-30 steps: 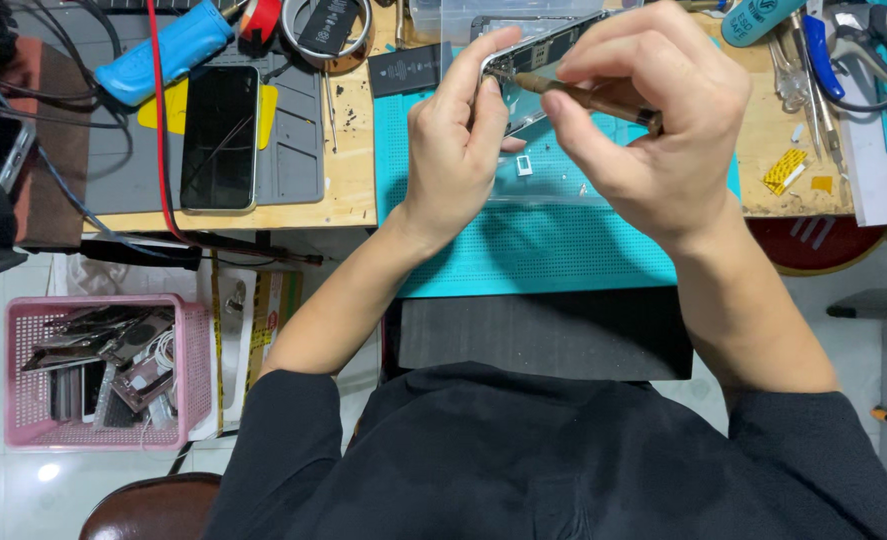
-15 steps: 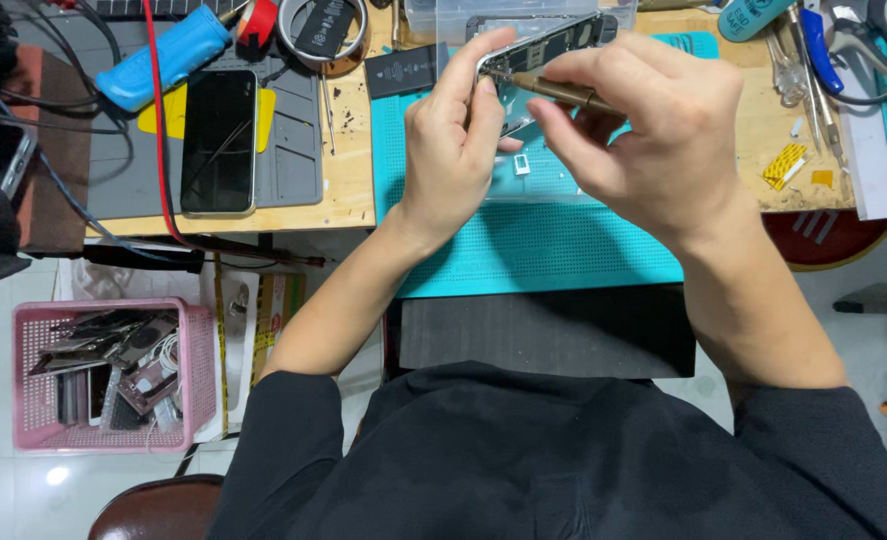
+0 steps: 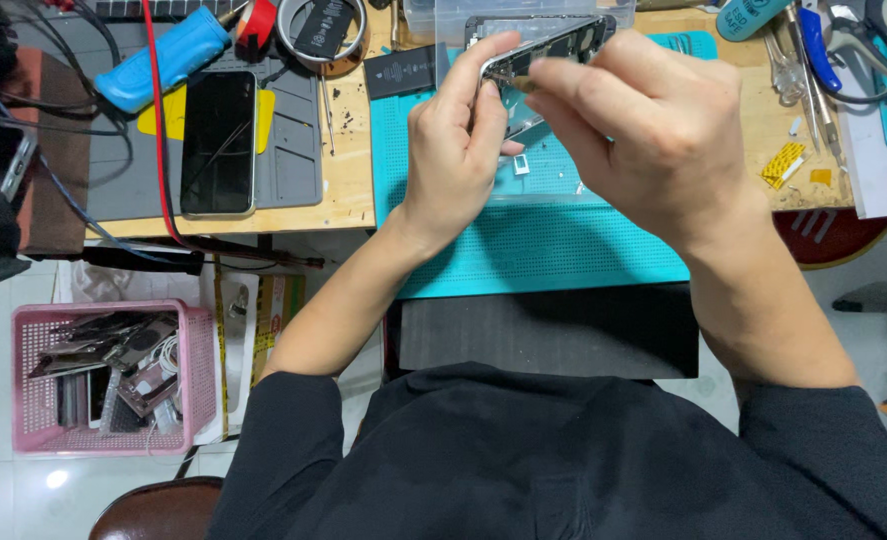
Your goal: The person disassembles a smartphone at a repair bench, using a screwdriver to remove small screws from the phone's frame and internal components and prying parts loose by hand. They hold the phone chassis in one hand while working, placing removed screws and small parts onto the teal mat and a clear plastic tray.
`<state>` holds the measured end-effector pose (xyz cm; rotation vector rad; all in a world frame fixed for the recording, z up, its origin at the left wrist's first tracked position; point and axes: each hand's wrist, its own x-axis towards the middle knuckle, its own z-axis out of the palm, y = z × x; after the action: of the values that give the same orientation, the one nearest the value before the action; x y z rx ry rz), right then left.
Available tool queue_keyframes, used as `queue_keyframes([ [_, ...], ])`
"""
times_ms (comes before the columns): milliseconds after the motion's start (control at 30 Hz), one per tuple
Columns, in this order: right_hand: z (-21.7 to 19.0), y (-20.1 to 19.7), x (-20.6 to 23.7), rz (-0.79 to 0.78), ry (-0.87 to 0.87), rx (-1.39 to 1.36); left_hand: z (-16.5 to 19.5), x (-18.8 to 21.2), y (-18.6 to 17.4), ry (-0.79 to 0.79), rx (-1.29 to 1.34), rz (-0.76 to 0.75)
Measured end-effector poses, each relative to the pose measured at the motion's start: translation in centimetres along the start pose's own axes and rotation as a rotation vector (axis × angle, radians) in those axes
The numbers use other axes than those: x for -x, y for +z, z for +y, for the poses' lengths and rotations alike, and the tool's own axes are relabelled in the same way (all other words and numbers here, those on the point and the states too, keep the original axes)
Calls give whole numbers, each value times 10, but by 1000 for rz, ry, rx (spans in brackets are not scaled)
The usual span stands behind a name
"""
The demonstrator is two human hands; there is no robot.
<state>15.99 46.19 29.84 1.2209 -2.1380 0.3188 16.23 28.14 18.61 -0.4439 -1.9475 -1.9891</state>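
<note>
My left hand [image 3: 460, 140] grips the lower edge of an opened phone body [image 3: 548, 38], held tilted above the teal work mat [image 3: 543, 250]. My right hand [image 3: 653, 130] is closed around a thin tool, whose tip meets the phone's edge near my left fingertips. Most of the tool is hidden inside my fingers. Small loose parts [image 3: 521, 165] lie on the mat under my hands.
A black phone [image 3: 219, 142] lies on a grey mat at the left, beside a blue tool [image 3: 163, 60] and a red cable [image 3: 158, 130]. A tape roll [image 3: 323, 30] sits at the back. Pliers and screwdrivers [image 3: 813, 50] lie right. A pink basket [image 3: 103, 375] stands on the floor.
Both hands and the phone body have shifted slightly up and away; the right hand's tool stays at the phone's edge.
</note>
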Motion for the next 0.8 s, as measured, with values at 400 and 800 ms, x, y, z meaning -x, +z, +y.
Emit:
queue_keyframes([
  [400, 0, 7, 0, 4, 94, -98, 5, -2, 0, -34, 37, 24],
  [800, 3, 10, 1, 48, 90, -180, 2, -2, -5, -3, 8, 3],
])
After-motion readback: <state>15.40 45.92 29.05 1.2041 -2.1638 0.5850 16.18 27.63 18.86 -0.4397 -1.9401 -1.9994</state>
